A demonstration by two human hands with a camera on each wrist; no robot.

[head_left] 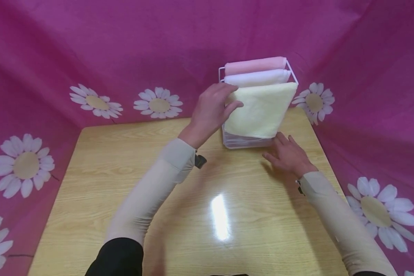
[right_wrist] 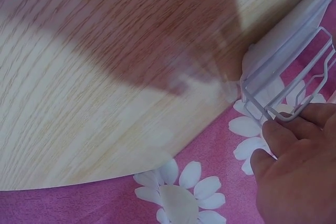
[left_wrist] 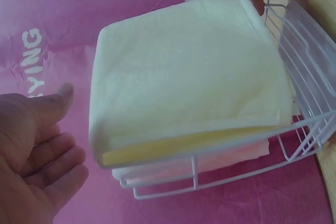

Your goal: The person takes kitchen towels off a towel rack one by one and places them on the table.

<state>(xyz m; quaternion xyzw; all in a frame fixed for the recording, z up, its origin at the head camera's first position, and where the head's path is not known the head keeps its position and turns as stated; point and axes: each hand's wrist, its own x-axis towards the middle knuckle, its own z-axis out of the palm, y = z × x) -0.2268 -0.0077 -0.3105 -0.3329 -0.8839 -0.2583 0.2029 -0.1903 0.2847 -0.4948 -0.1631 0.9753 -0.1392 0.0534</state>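
A white wire rack (right_wrist: 294, 114) holds folded cloths hung over its bars. The pale yellow cloth (head_left: 260, 111) hangs at the front, with a white cloth (head_left: 257, 78) and a pink cloth (head_left: 255, 66) behind it. My left hand (head_left: 214, 109) is beside the upper left part of the yellow cloth. Seen in the left wrist view, its fingers (left_wrist: 63, 153) are spread apart from the cloth and hold nothing. My right hand (head_left: 291, 155) is at the rack's lower front right corner. Its fingertips touch the wire there, while the thumb stands away.
Beneath the rack is a clear plastic tray (head_left: 245, 143). Rack and tray stand on a wooden table (head_left: 141, 191), near its back right corner. Pink fabric (head_left: 179, 34) with daisy prints surrounds the table at the back and sides.
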